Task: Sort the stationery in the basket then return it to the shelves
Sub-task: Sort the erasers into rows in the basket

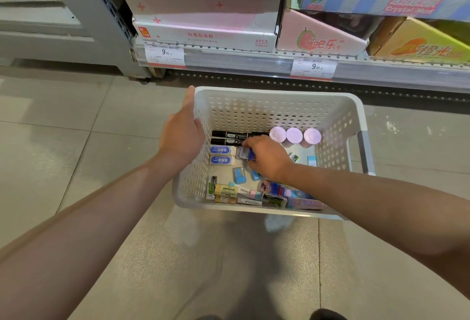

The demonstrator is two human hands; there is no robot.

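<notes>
Right hand (pixel 267 157) around left-pointing blue eraser (pixel 246 154)

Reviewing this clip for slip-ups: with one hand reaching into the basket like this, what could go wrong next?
The right hand pinches a small blue item right beside the two black markers; pulling away could knock that row askew. Its forearm crosses the loose erasers near the front wall, so withdrawing might scatter them. The left hand only rests against the basket, which could slide.

White perforated basket (pixel 267 106); black markers (pixel 229 134); lilac-capped tubes (pixel 294 135); pale grey floor tiles (pixel 76 116).
</notes>
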